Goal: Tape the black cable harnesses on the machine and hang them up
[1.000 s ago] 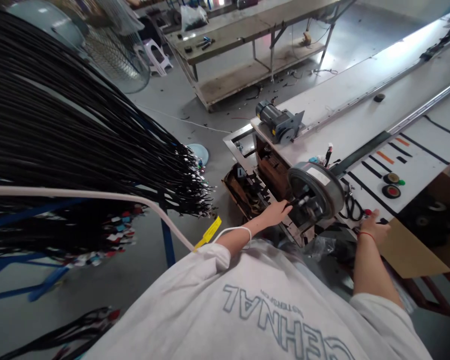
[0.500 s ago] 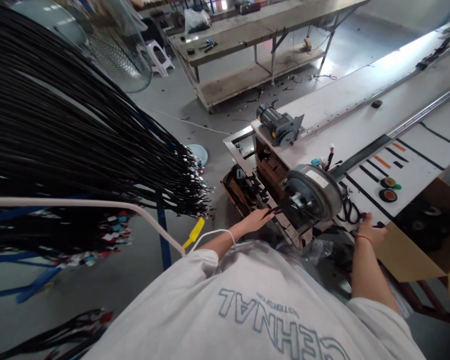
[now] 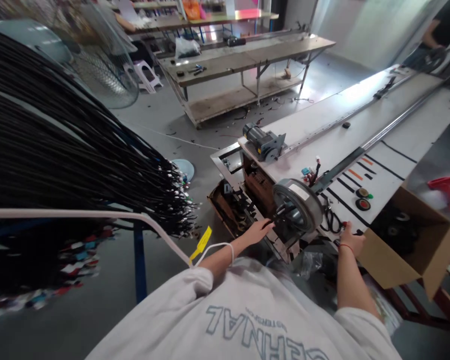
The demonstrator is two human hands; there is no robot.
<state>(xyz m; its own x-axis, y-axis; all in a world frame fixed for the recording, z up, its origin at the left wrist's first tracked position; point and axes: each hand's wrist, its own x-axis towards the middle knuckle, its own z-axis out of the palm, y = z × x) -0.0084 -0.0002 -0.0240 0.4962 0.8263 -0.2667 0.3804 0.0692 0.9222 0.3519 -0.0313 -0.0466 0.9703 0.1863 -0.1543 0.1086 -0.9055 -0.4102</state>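
Observation:
A grey hub wheel with a white label stands upright at the near end of the long white worktable. My left hand is at the wheel's left side, fingers drawn together by its dark axle; what they hold is hidden. To the right of the wheel, my right hand is closed at the table's near edge, around a small red and black piece I cannot identify. Black-handled scissors lie between the wheel and my right hand. Two tape rolls sit just beyond that hand.
A motor is mounted at the table's left end. An open cardboard box stands at right. Thick bundles of black cables hang at left, near a fan. Another person is at the far right.
My view has tilted up, bringing in more of the far tables and a person at far right. The wheel and table sit further left and lower in view. Both hands stay at their places.

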